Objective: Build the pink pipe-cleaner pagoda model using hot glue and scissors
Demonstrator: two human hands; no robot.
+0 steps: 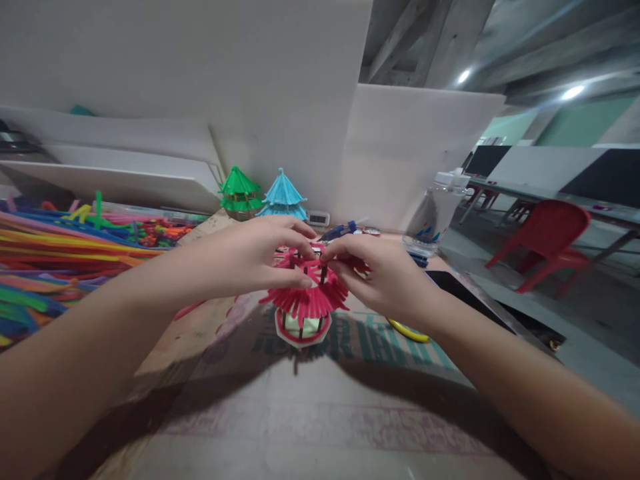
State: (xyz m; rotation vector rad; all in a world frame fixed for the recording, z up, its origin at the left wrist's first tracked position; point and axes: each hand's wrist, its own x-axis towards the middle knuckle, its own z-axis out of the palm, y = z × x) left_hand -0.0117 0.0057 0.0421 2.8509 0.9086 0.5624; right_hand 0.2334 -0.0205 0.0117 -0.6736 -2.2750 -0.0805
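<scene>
Table (320, 427), cardboard-covered: pipe cleaners (55, 267), pagoda models (263, 193), bottle (433, 213), possibly phone (460, 290).

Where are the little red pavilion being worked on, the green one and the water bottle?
red pavilion (306, 303): head view, on its fringed roof edge.
green pavilion (239, 185): head view, on its upper roof.
water bottle (434, 213): head view, on its clear body.

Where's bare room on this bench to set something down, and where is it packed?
Free: the cardboard sheet near the camera, between the forearms, in front of the pink pavilion model. Crowded: the pipe cleaners at far left; the back, with green model, blue model and water bottle. Left hand and right hand grip the pink roof.
</scene>
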